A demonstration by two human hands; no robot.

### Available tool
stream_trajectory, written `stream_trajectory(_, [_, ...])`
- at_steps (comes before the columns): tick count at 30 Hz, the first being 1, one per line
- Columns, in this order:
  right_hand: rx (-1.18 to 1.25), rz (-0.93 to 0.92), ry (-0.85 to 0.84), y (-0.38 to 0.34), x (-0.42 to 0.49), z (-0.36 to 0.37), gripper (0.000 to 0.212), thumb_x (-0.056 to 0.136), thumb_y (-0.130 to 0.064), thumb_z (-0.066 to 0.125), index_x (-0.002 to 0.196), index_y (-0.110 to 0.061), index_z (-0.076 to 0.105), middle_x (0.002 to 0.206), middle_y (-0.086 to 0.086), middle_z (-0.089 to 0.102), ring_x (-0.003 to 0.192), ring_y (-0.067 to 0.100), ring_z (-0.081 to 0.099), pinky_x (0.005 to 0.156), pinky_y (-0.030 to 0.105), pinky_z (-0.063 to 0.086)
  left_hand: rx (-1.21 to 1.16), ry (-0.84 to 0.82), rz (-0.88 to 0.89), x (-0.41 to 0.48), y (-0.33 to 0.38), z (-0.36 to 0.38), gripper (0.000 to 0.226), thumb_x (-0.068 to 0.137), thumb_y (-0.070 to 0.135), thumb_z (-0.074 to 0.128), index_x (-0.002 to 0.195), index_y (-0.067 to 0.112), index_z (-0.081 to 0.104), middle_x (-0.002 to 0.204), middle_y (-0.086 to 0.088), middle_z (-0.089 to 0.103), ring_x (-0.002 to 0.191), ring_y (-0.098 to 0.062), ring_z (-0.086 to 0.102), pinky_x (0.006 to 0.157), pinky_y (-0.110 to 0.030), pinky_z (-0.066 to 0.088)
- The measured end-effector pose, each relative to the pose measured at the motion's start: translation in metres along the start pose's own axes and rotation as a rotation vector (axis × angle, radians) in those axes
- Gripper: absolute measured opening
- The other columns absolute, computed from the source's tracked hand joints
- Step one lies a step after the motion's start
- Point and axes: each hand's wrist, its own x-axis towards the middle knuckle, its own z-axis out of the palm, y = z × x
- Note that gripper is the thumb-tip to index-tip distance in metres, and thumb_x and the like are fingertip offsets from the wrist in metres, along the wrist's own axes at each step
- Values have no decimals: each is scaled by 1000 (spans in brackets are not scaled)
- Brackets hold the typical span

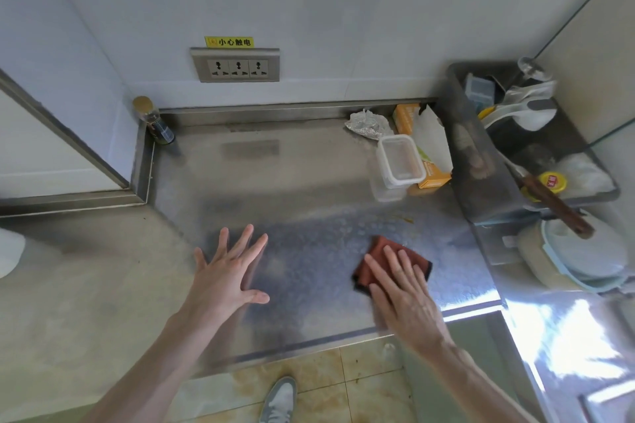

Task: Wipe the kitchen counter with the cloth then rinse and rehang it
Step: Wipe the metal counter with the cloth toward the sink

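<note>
Cloth (pixel 385 252): reddish-brown, folded to a small pad with a dark bound edge, lying flat on the steel counter (pixel 275 182), lower right of centre in the frame. Pinned under the right hand (pixel 403 295), palm down, fingers laid flat and slightly fanned across its near half; no pinch, no fist. Left hand (pixel 226 273) left of centre, spread wide, fingers apart, empty, at or just above the bare steel; contact unclear. Cloth and left hand well apart.

Counter around the cloth beaded with wet film. Brownish smear (pixel 403 218) just beyond the cloth, toward the clear plastic container (pixel 398 161) upper right of centre.

Handling, judged: light, limp, likely damp; no stiffness of its own, so prone to bunching or unfolding if pushed from one edge. Flat palm over the middle best for wiping, pressure spread through the fingers. Wet steel probably slick, so the pad should glide easily and could slip out from under a light hand. For lifting to rinse, better gathered from the far free corner or scrunched whole. Not fragile.

Container and orange box (pixel 433 178) near the smear: light, easily knocked.
</note>
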Motion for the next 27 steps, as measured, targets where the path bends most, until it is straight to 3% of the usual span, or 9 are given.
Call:
stream_trajectory(2, [28,141,26,22,27,-10,69,99,-68,-8,162,-44,1,174,1,1,162,31,4,129,49,6,11,-4,-2,0,0,0,117,73,69,72,159,44,-3,169,14,-16,156,-33,-12,116,-71,17])
stream_trajectory(6, [112,382,78,9,95,-21,63,110,-45,15,167,-20,1,176,5,1,162,29,1,130,50,4,-3,-17,-7,1,2,-1,117,73,66,74,160,44,-2,168,14,-17,156,-33,-14,116,-72,15])
stream_trajectory(9, [112,283,107,-35,114,-14,67,104,-44,10,167,-18,9,176,5,6,162,29,5,130,50,7,-4,-23,-15,2,4,-3,117,73,66,74,159,45,-2,168,14,-17,156,-32,-14,116,-71,15])
stream_trajectory(12, [71,34,101,-69,77,9,62,108,-42,18,166,-21,21,174,-1,16,162,25,10,130,48,13,-7,-17,-13,2,3,-3,117,72,66,74,159,45,-1,168,14,-17,156,-32,-13,115,-70,17])
stream_trajectory(15, [47,-118,48,-64,15,19,56,112,-43,25,166,-35,15,174,-10,11,162,15,2,131,41,6,-18,-13,-15,1,2,-2,117,72,67,74,159,46,-2,168,15,-18,156,-31,-14,116,-70,16])
stream_trajectory(18, [44,-21,39,-15,-14,10,55,109,-57,12,163,-45,7,173,-13,2,161,12,-5,130,44,2,-23,-7,-17,2,0,0,117,71,67,74,159,47,-1,167,16,-17,156,-31,-13,116,-69,16])
stream_trajectory(21, [79,186,75,20,15,-6,64,102,-63,2,162,-44,6,172,-12,-5,162,20,-4,131,49,3,-22,5,-11,3,0,2,117,71,67,75,159,46,-1,168,15,-16,156,-31,-12,115,-69,17])
stream_trajectory(24, [120,331,125,0,70,-14,77,94,-58,-4,166,-33,7,175,-4,0,162,26,1,131,49,4,-6,4,-9,4,1,2,117,71,67,74,159,46,-1,168,15,-16,156,-32,-13,115,-69,18])
stream_trajectory(27, [134,253,126,-55,105,-9,72,99,-51,5,166,-26,15,175,1,11,162,28,7,130,49,7,2,0,-13,3,1,1,117,71,68,73,158,47,-2,168,16,-16,156,-31,-13,115,-68,18])
